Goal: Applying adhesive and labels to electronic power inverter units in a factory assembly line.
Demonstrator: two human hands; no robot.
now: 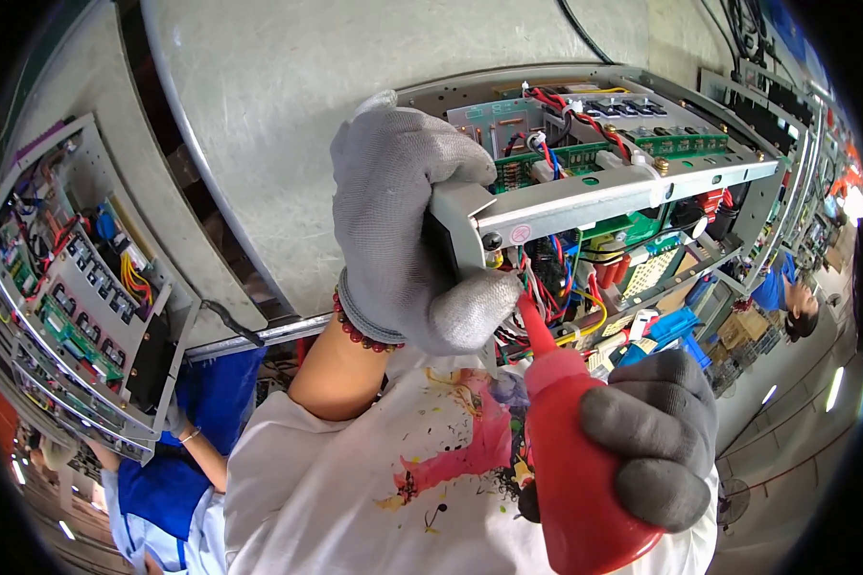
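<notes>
My left hand [384,216], in a grey knit glove, is closed round the corner of a metal chassis [633,196] that is tilted up in front of me. Green circuit boards [681,144] and bundles of coloured wires [585,321] fill its inside. A red squeeze bottle [571,470] with a long tapered nozzle is in my right hand [657,436], also gloved in grey. The nozzle points up to the wires beside my left thumb; whether its tip touches anything I cannot tell. A screw [492,241] shows at the chassis corner.
Another open chassis [96,287] with boards and wires stands at the left, where a co-worker's arm [201,450] reaches in. More metal frames [786,172] line the right side, with a person in blue [781,292] beyond. The pale work surface [259,105] lies behind.
</notes>
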